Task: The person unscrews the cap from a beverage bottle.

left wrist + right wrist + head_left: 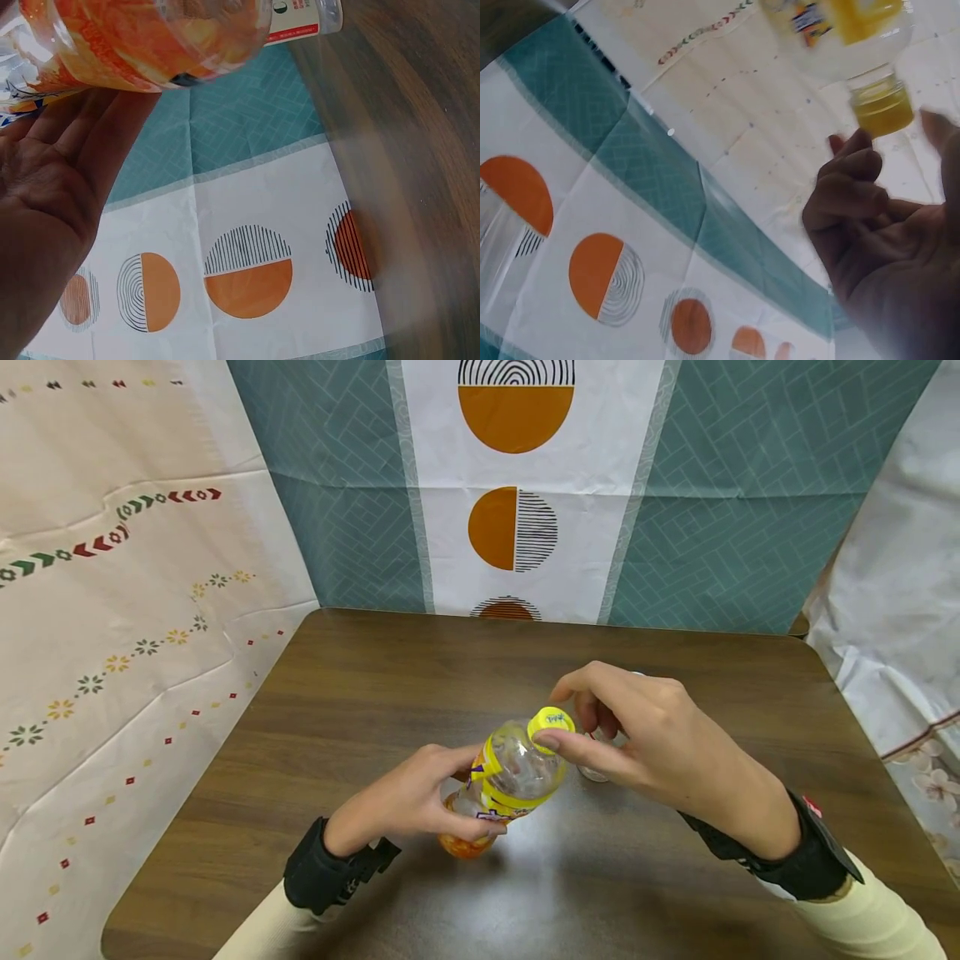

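A clear plastic bottle [525,768] with a yellow cap [551,720], a yellow-edged label and orange at its base tilts over the table, cap end toward the right. My left hand [435,802] grips it round the labelled body. In the left wrist view the bottle's orange base [202,37] lies above the palm. My right hand [645,735] is at the cap, its thumb and loosely bent fingers on either side. The right wrist view shows a gap between the thumb and the cap [885,112]; the fingertips [862,142] are close to it.
A second clear container [594,772] stands behind the right hand, mostly hidden. Its cream and red label [296,22] shows in the left wrist view. The brown wooden table [360,693] meets a patterned cloth [517,468] at its far edge; other cloths hang at both sides.
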Tool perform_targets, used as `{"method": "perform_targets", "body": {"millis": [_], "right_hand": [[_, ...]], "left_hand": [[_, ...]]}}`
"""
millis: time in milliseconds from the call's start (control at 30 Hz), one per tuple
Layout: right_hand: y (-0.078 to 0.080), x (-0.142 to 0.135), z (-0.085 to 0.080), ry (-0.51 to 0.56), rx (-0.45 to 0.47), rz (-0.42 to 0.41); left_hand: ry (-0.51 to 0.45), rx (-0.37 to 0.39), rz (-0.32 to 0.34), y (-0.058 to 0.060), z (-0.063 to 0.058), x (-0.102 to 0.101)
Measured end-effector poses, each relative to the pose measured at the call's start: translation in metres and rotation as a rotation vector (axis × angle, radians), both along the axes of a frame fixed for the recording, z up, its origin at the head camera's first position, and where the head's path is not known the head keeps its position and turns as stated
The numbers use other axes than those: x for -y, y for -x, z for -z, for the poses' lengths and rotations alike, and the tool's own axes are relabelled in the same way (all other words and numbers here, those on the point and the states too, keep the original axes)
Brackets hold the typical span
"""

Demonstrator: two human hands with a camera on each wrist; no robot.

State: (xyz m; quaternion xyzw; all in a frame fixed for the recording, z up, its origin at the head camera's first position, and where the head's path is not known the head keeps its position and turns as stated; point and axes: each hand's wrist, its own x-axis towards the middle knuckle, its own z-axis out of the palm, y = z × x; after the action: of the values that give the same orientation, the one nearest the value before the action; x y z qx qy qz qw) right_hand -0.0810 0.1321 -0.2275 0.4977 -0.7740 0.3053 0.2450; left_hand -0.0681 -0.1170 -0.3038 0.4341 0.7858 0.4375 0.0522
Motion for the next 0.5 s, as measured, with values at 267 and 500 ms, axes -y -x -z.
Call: {"method": "perform_targets", "body": {"millis": [267, 500], "right_hand": [[-0.007, 0.003, 0.006, 0.036, 0.083, 0.187], [-0.013, 0.008, 0.006, 0.063, 0.081, 0.282]], "left_hand": [[0.016, -0.018, -0.047, 0.015, 0.031, 0.003], [0.059, -0.012, -0.078, 0.015, 0.026, 0.004]]}}
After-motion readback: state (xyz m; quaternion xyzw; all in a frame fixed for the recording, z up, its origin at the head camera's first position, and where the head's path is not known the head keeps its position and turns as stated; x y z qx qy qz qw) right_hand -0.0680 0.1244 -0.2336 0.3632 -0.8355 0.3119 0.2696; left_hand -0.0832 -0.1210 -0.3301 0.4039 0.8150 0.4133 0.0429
